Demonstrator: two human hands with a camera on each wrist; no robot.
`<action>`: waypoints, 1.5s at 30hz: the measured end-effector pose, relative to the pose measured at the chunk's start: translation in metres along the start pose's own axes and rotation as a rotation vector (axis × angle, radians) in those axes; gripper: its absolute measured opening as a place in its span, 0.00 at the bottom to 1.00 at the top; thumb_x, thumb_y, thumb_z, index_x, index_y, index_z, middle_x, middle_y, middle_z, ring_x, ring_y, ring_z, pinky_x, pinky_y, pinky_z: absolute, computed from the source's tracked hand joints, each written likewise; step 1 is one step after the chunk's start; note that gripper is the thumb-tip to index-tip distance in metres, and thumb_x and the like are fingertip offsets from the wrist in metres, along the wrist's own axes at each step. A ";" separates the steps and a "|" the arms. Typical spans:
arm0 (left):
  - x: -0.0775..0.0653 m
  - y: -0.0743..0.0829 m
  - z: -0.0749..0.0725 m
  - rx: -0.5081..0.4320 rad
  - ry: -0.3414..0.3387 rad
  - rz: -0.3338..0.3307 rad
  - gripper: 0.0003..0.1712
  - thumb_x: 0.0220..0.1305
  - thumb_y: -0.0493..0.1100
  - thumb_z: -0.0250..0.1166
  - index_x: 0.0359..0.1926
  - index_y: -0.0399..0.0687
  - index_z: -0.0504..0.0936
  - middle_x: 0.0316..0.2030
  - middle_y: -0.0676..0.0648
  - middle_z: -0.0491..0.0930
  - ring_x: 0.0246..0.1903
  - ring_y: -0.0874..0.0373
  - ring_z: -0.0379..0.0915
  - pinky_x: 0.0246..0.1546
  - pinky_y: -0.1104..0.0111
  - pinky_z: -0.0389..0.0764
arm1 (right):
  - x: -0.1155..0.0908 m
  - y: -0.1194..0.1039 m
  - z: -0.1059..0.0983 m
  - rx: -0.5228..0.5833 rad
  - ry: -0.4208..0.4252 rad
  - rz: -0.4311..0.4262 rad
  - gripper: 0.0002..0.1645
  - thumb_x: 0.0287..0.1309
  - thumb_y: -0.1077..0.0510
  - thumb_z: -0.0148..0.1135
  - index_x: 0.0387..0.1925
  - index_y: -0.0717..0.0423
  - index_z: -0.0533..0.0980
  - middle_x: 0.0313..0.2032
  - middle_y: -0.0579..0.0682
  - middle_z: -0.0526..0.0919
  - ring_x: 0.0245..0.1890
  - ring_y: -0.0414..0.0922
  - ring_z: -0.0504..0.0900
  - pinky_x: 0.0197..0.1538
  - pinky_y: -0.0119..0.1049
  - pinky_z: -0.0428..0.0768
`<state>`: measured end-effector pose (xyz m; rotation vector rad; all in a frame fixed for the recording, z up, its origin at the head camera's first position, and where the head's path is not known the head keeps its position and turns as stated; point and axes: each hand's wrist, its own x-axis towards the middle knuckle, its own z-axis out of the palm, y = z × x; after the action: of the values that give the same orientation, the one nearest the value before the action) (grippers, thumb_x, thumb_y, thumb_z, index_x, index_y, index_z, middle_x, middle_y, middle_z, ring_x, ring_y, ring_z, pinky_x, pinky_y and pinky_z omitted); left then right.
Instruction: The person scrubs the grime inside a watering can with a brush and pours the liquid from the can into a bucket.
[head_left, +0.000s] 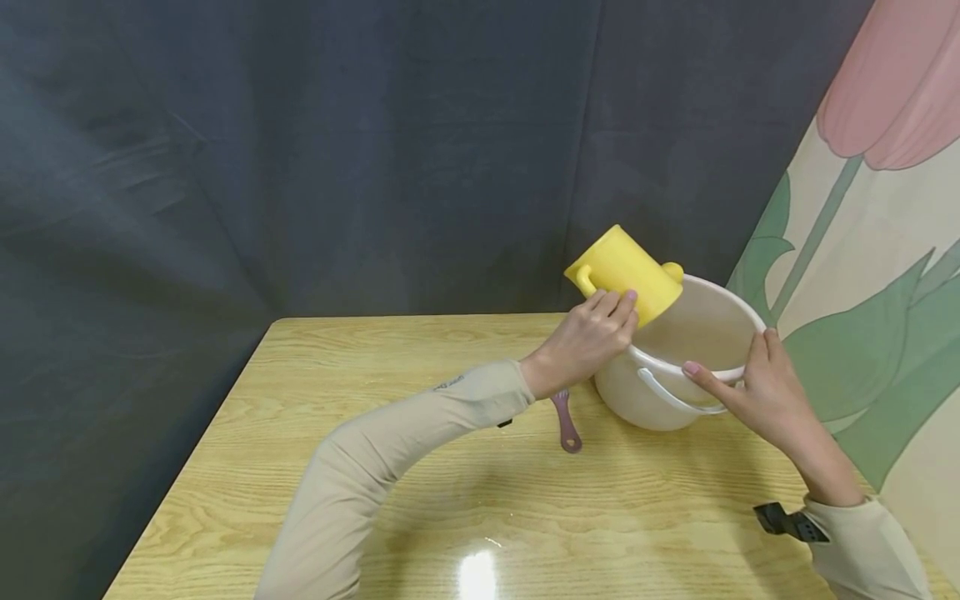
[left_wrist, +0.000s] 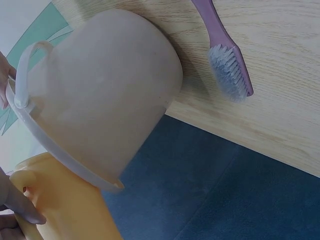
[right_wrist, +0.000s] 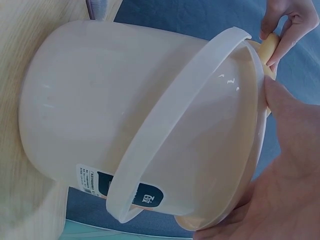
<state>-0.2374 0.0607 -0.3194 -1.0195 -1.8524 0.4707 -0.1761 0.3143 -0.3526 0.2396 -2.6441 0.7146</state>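
My left hand [head_left: 592,337] grips a yellow jug [head_left: 626,271] by its handle and holds it tilted over the left part of a white bucket's rim. The bucket [head_left: 645,396] stands on the table with its white carrying handle [right_wrist: 165,120] hanging down on the near side. My right hand [head_left: 765,392] holds the bucket's rim at the right, thumb on the near edge. In the right wrist view, a label [right_wrist: 145,195] shows on the bucket's wall. The inside of the jug is hidden.
A purple-handled brush [left_wrist: 230,65] with pale bristles lies on the wooden table [head_left: 420,517], left of the bucket. A dark curtain [head_left: 360,167] hangs behind the table. The wall [head_left: 810,333] at the right bears a painted tulip.
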 end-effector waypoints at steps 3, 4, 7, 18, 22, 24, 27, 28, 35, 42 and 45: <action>0.000 0.000 0.000 0.000 0.005 0.000 0.20 0.74 0.32 0.49 0.51 0.49 0.86 0.55 0.48 0.81 0.48 0.58 0.76 0.53 0.70 0.73 | 0.000 0.000 0.000 0.001 0.006 -0.002 0.57 0.59 0.44 0.68 0.59 0.91 0.53 0.49 0.79 0.61 0.45 0.71 0.63 0.41 0.68 0.66; 0.000 0.001 0.000 0.002 0.006 0.001 0.20 0.74 0.32 0.49 0.51 0.49 0.86 0.55 0.48 0.81 0.48 0.58 0.76 0.53 0.70 0.73 | 0.000 0.000 0.001 0.001 0.007 -0.002 0.57 0.59 0.44 0.68 0.59 0.91 0.53 0.49 0.79 0.61 0.45 0.71 0.62 0.41 0.68 0.66; 0.000 0.001 0.001 0.001 0.010 0.001 0.20 0.74 0.32 0.49 0.51 0.49 0.86 0.55 0.48 0.81 0.48 0.58 0.76 0.53 0.70 0.73 | 0.000 0.000 0.001 0.000 0.009 -0.001 0.57 0.59 0.43 0.68 0.59 0.91 0.52 0.49 0.80 0.61 0.45 0.72 0.62 0.42 0.69 0.65; -0.003 0.000 0.001 -0.011 0.013 0.007 0.21 0.73 0.31 0.48 0.52 0.48 0.86 0.55 0.47 0.81 0.49 0.57 0.76 0.53 0.69 0.73 | -0.001 -0.001 0.001 -0.011 -0.019 0.024 0.60 0.60 0.42 0.66 0.62 0.91 0.48 0.54 0.84 0.58 0.50 0.75 0.61 0.46 0.73 0.63; -0.003 0.001 0.002 -0.003 0.015 0.010 0.21 0.74 0.31 0.47 0.52 0.48 0.85 0.55 0.47 0.81 0.50 0.57 0.76 0.53 0.69 0.73 | -0.001 -0.002 0.000 -0.009 -0.016 0.019 0.59 0.60 0.43 0.66 0.62 0.91 0.49 0.53 0.83 0.58 0.49 0.74 0.61 0.45 0.73 0.64; -0.004 0.001 0.002 0.004 0.014 0.014 0.21 0.74 0.31 0.47 0.52 0.48 0.85 0.55 0.47 0.81 0.50 0.57 0.76 0.53 0.69 0.73 | -0.001 -0.002 0.000 -0.011 -0.016 0.019 0.59 0.60 0.42 0.66 0.62 0.91 0.49 0.53 0.83 0.58 0.50 0.74 0.61 0.45 0.73 0.64; -0.004 0.001 0.002 0.013 0.012 0.020 0.21 0.74 0.32 0.48 0.52 0.48 0.85 0.55 0.47 0.81 0.51 0.57 0.76 0.53 0.69 0.73 | -0.001 -0.003 0.000 -0.015 -0.017 0.019 0.59 0.60 0.42 0.66 0.62 0.90 0.50 0.54 0.83 0.58 0.50 0.75 0.61 0.45 0.73 0.64; -0.004 0.001 0.002 0.017 0.012 0.022 0.21 0.74 0.32 0.48 0.52 0.49 0.85 0.55 0.47 0.81 0.51 0.57 0.76 0.53 0.69 0.73 | -0.001 -0.003 0.000 -0.015 -0.016 0.019 0.59 0.60 0.42 0.66 0.62 0.90 0.50 0.54 0.83 0.59 0.50 0.75 0.61 0.45 0.73 0.64; -0.004 0.002 0.002 0.029 0.002 0.031 0.21 0.74 0.32 0.48 0.52 0.49 0.85 0.56 0.48 0.81 0.51 0.57 0.76 0.53 0.69 0.74 | 0.000 -0.003 0.001 -0.016 -0.014 0.022 0.59 0.59 0.42 0.67 0.62 0.90 0.51 0.54 0.83 0.59 0.50 0.75 0.61 0.44 0.73 0.64; -0.005 0.003 0.003 0.017 0.002 0.030 0.21 0.74 0.31 0.48 0.53 0.48 0.85 0.56 0.47 0.81 0.51 0.56 0.76 0.54 0.69 0.73 | 0.000 -0.002 0.002 -0.018 -0.009 0.021 0.58 0.59 0.42 0.66 0.61 0.90 0.51 0.53 0.83 0.59 0.50 0.75 0.61 0.44 0.73 0.64; -0.005 0.002 0.003 0.015 0.000 0.034 0.21 0.74 0.31 0.47 0.53 0.48 0.85 0.56 0.47 0.81 0.50 0.56 0.76 0.54 0.69 0.73 | 0.000 -0.001 0.003 -0.018 0.005 0.014 0.57 0.59 0.42 0.67 0.60 0.90 0.53 0.51 0.81 0.60 0.49 0.74 0.61 0.43 0.73 0.65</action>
<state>-0.2375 0.0585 -0.3249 -1.0424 -1.8314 0.5038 -0.1762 0.3118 -0.3543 0.2138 -2.6493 0.6949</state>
